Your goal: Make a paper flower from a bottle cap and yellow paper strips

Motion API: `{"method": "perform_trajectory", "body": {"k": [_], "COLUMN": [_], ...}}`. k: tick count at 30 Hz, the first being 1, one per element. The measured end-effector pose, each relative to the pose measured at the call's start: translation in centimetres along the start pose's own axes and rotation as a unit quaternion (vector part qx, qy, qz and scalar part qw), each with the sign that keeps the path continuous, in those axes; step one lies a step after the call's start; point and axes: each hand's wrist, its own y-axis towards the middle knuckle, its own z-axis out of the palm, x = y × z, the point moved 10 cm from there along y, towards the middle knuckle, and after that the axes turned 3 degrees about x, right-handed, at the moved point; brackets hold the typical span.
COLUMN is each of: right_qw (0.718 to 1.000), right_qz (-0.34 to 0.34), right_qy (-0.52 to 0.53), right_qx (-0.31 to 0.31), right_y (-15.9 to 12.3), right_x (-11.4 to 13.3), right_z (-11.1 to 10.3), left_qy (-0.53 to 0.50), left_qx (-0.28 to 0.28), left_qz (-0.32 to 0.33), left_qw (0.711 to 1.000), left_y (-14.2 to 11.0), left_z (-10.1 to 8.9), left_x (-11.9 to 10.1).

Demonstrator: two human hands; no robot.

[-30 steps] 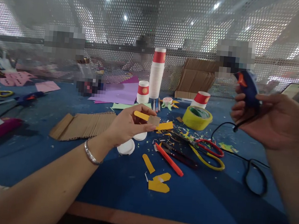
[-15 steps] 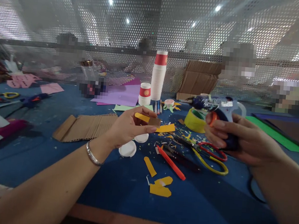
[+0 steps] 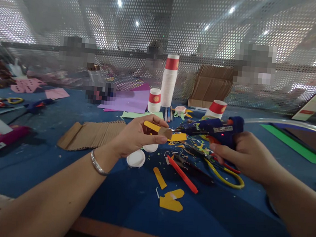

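Messy blue tabletop (image 3: 123, 204), yellow cutouts (image 3: 170, 204) near its front edge
Left hand (image 3: 134, 135) pinches a brown piece (image 3: 165, 132), right hand (image 3: 250, 156) grips glue gun (image 3: 215, 128)

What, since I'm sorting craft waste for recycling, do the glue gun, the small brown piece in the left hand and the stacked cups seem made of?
Glue gun: probably hard plastic, smooth, with a moulded-looking blue body. Brown piece: perhaps cardboard, from its dull brown face; too small to be sure. Stacked cups: likely paper, white with red print; any coating can't be told.
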Motion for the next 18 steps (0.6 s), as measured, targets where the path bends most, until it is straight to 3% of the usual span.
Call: {"method": "perform_trajectory", "body": {"k": [18], "right_qw": [0.991], "right_qz": [-0.048], "right_qy": [-0.115], "right_qx": [-0.04], "right_y": [0.11], "right_x": [1.09], "right_z": [-0.4], "left_qy": [0.016], "left_qx": [-0.002], "left_qz": [-0.002], "left_qw": [1.0], "left_y": [-0.11], "left_z": [0.08], "left_x": [-0.2]}}
